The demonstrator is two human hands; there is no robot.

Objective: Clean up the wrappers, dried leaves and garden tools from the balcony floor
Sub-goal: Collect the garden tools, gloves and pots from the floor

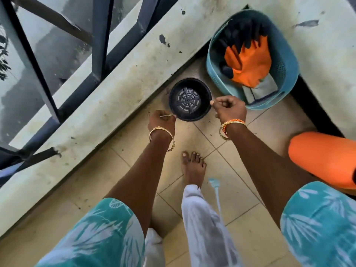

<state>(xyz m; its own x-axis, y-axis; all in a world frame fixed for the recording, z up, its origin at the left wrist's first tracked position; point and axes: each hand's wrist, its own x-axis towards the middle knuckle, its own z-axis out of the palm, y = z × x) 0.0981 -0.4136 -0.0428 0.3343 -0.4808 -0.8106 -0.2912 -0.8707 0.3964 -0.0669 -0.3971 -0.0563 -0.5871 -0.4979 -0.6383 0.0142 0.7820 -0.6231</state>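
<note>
Standing barefoot on the beige tiled floor, the person had one foot planted below both outstretched arms. Farther out, the left hand was curled, pinching a thin pale sliver beside the near-left rim of a black plastic pot. The right hand pinched the pot's right rim between thumb and curled fingers. The pot sat on the tiles against the stained concrete ledge. Just beyond it, a blue basket held orange-and-black gardening gloves. Dark railing bars rose past the ledge.
</note>
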